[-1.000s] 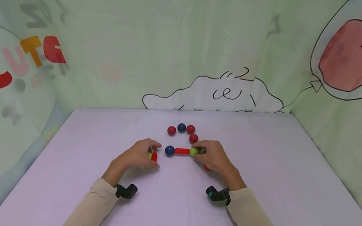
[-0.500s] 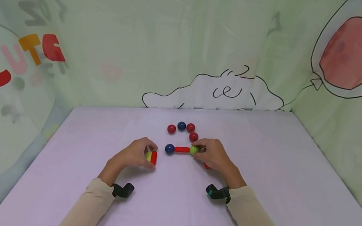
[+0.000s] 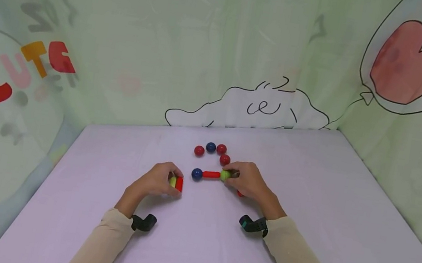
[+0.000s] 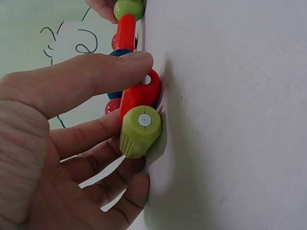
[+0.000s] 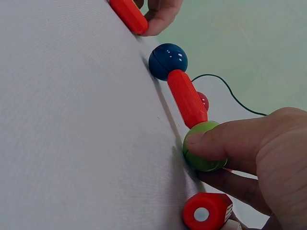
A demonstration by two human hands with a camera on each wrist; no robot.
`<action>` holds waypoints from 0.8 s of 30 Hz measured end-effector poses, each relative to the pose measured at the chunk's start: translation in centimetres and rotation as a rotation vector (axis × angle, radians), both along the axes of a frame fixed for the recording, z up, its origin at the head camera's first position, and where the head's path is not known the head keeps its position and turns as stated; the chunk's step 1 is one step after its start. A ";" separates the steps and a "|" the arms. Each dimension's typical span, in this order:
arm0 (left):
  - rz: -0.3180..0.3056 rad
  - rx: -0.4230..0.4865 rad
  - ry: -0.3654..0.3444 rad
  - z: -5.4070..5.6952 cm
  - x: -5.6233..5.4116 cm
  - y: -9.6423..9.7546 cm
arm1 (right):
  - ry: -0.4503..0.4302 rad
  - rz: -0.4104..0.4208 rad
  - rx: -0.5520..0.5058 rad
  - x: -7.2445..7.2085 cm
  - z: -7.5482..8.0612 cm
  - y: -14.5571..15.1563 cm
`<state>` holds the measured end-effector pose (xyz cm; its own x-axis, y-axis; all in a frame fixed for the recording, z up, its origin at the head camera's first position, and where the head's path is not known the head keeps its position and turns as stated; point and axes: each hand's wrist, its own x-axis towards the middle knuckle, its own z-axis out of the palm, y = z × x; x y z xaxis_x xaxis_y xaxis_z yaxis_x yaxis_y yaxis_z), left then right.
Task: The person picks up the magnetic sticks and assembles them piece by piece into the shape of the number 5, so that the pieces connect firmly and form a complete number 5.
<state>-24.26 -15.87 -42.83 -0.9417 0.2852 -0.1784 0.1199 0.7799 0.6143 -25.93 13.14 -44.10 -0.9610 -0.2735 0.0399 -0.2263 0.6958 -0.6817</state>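
Note:
My left hand (image 3: 157,179) pinches a red magnetic rod (image 3: 179,184) by its ends, thumb at one and a finger at the other. Against it lies a yellow-green rod (image 4: 139,132), on the palm side. My right hand (image 3: 247,181) pinches a green ball (image 5: 205,146) between thumb and fingers. From that ball a second red rod (image 5: 187,98) runs to a blue ball (image 5: 168,61), forming one straight piece on the table. Another red rod (image 5: 206,212) lies under the right hand, beside something pale and mostly hidden.
Behind the joined piece, several loose balls form a curved row: a red ball (image 3: 199,151), a dark blue ball (image 3: 211,147), and two more red ones at the right. A pale cloth covers the table (image 3: 192,248); a printed curtain (image 3: 145,47) hangs behind it.
My left hand has drawn slightly left, and its thumb and finger have closed in on the red rod's ends. The right hand keeps its hold on the green ball.

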 end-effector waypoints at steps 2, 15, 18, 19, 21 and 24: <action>-0.006 -0.003 0.000 0.0 0.0 0.0 | 0.001 -0.001 0.000 0.0 0.0 0.0; -0.043 0.018 0.004 -0.2 -0.2 0.2 | -0.001 0.013 -0.001 -0.1 -0.1 0.2; -0.041 0.031 0.008 0.0 -0.3 0.6 | -0.003 0.007 -0.001 -0.1 0.0 0.2; -0.038 0.033 0.011 0.1 -0.3 0.7 | -0.003 0.004 0.000 -0.1 0.0 0.1; -0.025 0.030 0.020 0.2 -0.3 1.0 | -0.002 0.001 0.002 -0.1 0.0 0.1; 0.002 0.027 0.032 0.3 -0.2 1.4 | 0.005 0.000 0.009 -0.1 0.0 0.0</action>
